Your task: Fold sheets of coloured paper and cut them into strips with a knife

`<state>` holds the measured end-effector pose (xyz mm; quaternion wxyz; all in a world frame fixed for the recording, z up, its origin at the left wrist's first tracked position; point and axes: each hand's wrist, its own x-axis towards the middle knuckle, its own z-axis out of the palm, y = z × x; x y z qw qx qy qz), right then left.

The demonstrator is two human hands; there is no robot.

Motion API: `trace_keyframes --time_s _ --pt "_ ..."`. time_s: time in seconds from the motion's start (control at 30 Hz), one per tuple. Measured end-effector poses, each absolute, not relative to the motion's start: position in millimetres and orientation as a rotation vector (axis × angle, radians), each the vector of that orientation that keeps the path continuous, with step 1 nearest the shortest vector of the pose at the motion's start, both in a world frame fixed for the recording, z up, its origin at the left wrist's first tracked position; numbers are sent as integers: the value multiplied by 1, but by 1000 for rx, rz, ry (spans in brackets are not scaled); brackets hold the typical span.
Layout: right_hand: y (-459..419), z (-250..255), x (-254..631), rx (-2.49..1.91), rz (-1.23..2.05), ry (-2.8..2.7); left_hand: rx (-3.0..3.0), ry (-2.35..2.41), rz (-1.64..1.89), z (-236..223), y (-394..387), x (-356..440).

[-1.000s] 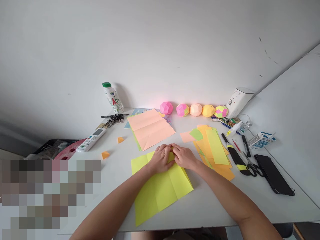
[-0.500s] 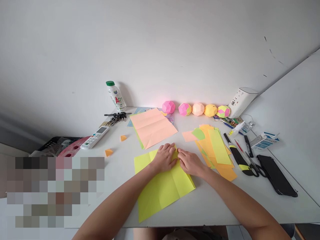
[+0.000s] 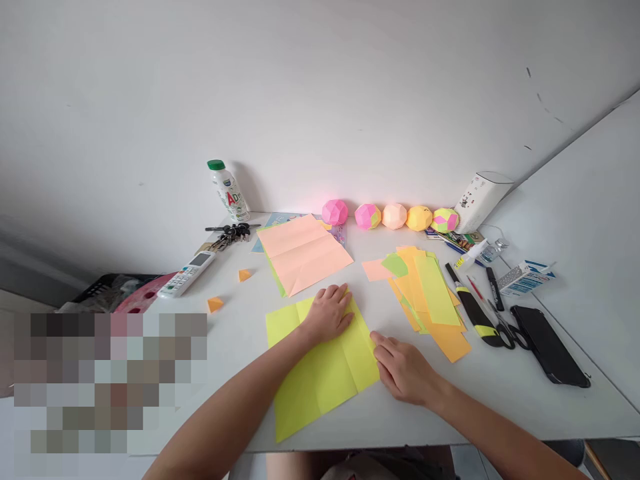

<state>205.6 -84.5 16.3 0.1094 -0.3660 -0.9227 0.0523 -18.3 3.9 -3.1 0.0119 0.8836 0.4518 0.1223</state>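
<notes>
A creased yellow-green paper sheet [image 3: 310,373] lies on the table in front of me, its right side folded over in a strip. My left hand [image 3: 330,310] rests flat on the upper part of the sheet, fingers stretched out. At the sheet's right edge is my right hand [image 3: 403,367], its fingers curled in and the index fingertip pressed against the folded edge. Whether the thumb of that hand touches the paper is hidden. Just beyond the sheet lies a creased peach paper sheet [image 3: 305,253], with green paper under it.
Cut paper pieces [image 3: 435,293] lie in a pile at the right, with a box cutter [image 3: 477,317], scissors [image 3: 510,333] and a black phone [image 3: 550,347] beside them. Several faceted paper balls [image 3: 367,217] line the wall. A bottle [image 3: 230,193] and remote [image 3: 189,275] are at the left.
My right hand has slid down and toward me along the sheet's right edge, away from my left hand. The right flap now lies flatter. My left hand has stayed in place.
</notes>
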Motion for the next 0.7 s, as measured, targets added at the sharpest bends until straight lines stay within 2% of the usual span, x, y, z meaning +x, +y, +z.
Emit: trace_keyframes --time_s 0.33,0.7 --pt "-149 16 227 -1135 94 -2684 2771 1414 371 -5 3 -19" --pt "-148 17 226 -1121 93 -2586 2744 1423 405 -7 2 -21"
